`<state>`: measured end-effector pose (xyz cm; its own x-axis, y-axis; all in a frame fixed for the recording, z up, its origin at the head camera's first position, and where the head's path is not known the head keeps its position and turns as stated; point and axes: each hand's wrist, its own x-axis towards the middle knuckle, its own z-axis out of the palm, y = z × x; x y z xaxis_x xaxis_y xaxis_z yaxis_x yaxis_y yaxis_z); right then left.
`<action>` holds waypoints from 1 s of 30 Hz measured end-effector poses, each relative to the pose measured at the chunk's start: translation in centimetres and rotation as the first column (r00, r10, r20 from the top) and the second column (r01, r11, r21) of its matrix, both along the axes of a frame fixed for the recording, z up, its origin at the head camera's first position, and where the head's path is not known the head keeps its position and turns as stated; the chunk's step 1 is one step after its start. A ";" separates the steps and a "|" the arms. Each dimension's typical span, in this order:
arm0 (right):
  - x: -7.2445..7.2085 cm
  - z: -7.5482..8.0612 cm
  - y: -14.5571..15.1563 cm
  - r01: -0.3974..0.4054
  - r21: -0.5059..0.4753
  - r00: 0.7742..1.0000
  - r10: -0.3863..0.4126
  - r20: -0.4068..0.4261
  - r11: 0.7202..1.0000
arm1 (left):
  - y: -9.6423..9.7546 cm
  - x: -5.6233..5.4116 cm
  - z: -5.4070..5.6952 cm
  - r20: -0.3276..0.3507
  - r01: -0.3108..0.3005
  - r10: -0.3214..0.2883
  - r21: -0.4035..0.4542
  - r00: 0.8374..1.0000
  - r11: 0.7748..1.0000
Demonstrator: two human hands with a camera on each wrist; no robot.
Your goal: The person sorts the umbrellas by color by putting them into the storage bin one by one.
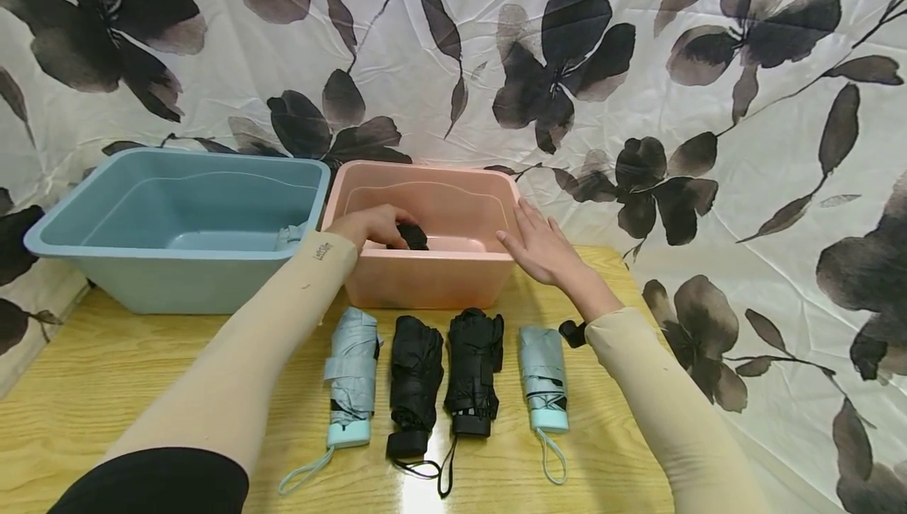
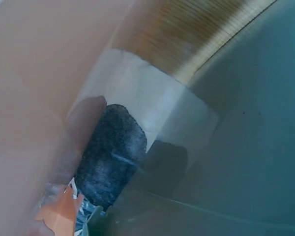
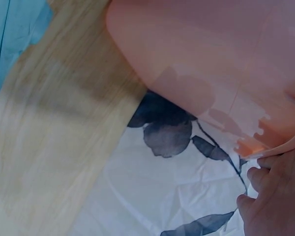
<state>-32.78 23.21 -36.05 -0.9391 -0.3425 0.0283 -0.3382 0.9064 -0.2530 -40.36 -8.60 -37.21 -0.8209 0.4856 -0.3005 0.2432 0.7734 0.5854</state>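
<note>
My left hand (image 1: 375,224) reaches over the front rim into the pink bin (image 1: 425,282) and grips a black folded umbrella (image 1: 412,237), most of it hidden by the hand and the bin wall. At the bin's right side, my right hand (image 1: 542,246) lies against the rim with its fingers stretched out. The right wrist view shows its fingers (image 3: 255,178) right at the pink rim. In front of the bin, four-in-a-row style, lie several folded umbrellas: a light blue one (image 1: 353,372), two black ones (image 1: 414,380) (image 1: 473,372) and another light blue one (image 1: 543,376).
A larger blue bin (image 1: 191,282) stands left of the pink one, with a light blue item (image 1: 289,236) inside at its right end. Both bins stand at the back of the wooden table (image 1: 177,388), before a floral cloth (image 1: 453,49). The umbrellas' wrist loops trail toward the front.
</note>
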 end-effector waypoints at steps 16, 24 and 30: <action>0.1 0.3 -0.3 -0.004 0.026 1.000 0.004 0.005 1.000 | 0.1 2.2 2.0 -0.155 -0.059 0.118 0.339 0.981 0.939; 0.3 0.4 -0.4 -0.011 0.023 1.000 0.011 0.007 1.000 | -0.8 5.5 3.4 -0.204 -0.078 0.197 0.478 0.959 0.875; 0.4 0.2 -0.3 -0.011 0.017 1.000 0.011 0.003 1.000 | -1.8 8.7 3.9 -0.267 0.001 0.191 0.584 0.945 0.812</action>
<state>-32.39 22.92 -35.83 -0.9354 -0.3531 0.0197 -0.3474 0.9069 -0.2385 -31.69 -10.35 -33.30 -0.8735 0.4035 0.2724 0.4226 0.3506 0.8357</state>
